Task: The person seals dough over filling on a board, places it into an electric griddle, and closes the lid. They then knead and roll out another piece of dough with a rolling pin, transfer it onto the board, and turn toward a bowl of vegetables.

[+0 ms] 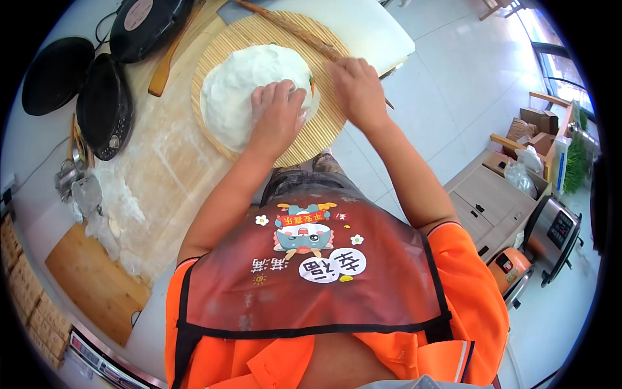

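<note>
The round of white dough (pixel 233 81) lies on a circular bamboo mat (pixel 321 136), toward eleven o'clock in the view. At the dough's four o'clock side, the left hand (pixel 278 107) rests with fingers bent against it; whether they pinch any dough cannot be told. The right hand (pixel 355 87), toward one o'clock, curls over the slanting wooden stick (pixel 295 29), its grip unclear. A wooden spatula (pixel 170 65) lies off the mat's ten o'clock edge.
</note>
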### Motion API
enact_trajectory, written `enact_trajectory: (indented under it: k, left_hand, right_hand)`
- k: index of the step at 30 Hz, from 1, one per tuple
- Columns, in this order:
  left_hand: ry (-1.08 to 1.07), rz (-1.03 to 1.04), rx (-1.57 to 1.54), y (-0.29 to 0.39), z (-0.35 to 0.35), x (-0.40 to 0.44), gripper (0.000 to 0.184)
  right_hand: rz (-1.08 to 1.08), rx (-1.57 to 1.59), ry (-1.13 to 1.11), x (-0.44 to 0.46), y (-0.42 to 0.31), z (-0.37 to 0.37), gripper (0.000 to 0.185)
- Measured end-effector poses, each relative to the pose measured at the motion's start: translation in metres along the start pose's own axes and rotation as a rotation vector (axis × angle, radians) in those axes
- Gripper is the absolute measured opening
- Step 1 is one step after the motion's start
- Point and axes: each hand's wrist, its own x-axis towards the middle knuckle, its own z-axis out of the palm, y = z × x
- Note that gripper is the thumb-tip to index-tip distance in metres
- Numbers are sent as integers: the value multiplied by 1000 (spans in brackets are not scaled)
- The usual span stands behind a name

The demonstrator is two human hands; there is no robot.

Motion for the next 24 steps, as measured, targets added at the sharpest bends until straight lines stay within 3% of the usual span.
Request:
enact_trajectory:
  k: [2,6,9,15,21,24]
  left_hand:
    - [2,-13,-1,-2,5,1,35]
    - [124,22,-33,-3,7,0,25]
    - [215,-97,-111,-2,14,-1,18]
    - [372,-158,-233,2,19,-3,18]
    - [253,-128,-241,5,22,-4,19]
    - [133,-78,-188,3,23,-12,32]
  right_hand:
    - [-70,-18,25,-22,-6,6,44]
    - [-54,-52,-46,-38,-19,17,43]
    - [-43,-61,-55,-38,-25,25,42]
    - [-61,-111,-92,-33,-25,20,34]
    - [-20,11,-83,-33,-18,22,28]
    - [50,67,42,-37,-13,7,32]
